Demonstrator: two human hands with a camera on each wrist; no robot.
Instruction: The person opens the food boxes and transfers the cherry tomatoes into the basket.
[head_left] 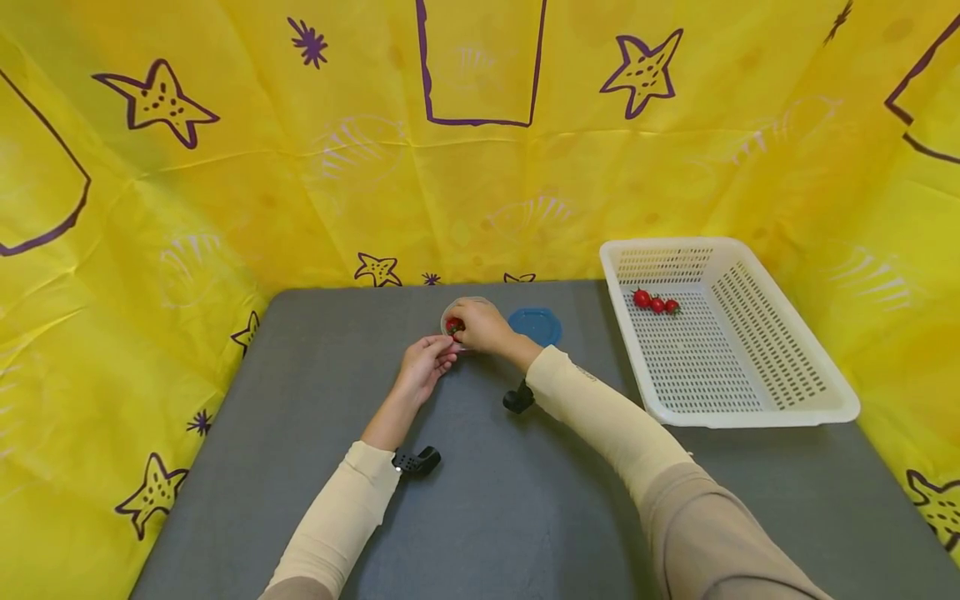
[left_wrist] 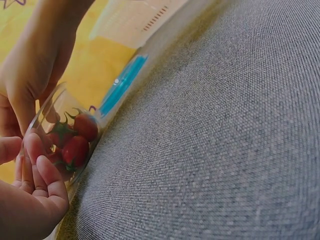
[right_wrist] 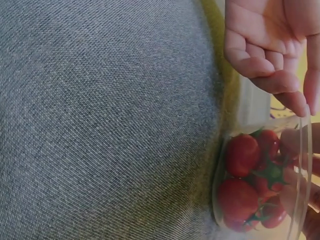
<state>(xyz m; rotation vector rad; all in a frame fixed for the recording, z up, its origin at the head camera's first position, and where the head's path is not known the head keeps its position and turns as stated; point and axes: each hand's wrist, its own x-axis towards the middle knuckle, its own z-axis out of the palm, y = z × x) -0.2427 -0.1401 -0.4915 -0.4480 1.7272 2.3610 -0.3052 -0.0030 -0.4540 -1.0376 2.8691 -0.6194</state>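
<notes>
A clear plastic container with several red cherry tomatoes in it stands near the far edge of the table. My left hand pinches its near rim between thumb and fingertips. From the other side, my right hand reaches over the rim, its fingers down inside among the tomatoes. In the right wrist view those fingers show through the clear wall, against the fruit. Whether they grip a tomato is hidden. A blue lid lies flat just right of the container, partly behind the right wrist.
To the right stands a white perforated basket, with three cherry tomatoes near its far left corner. Grey cloth covers the table. A yellow patterned curtain hangs along the back and both sides.
</notes>
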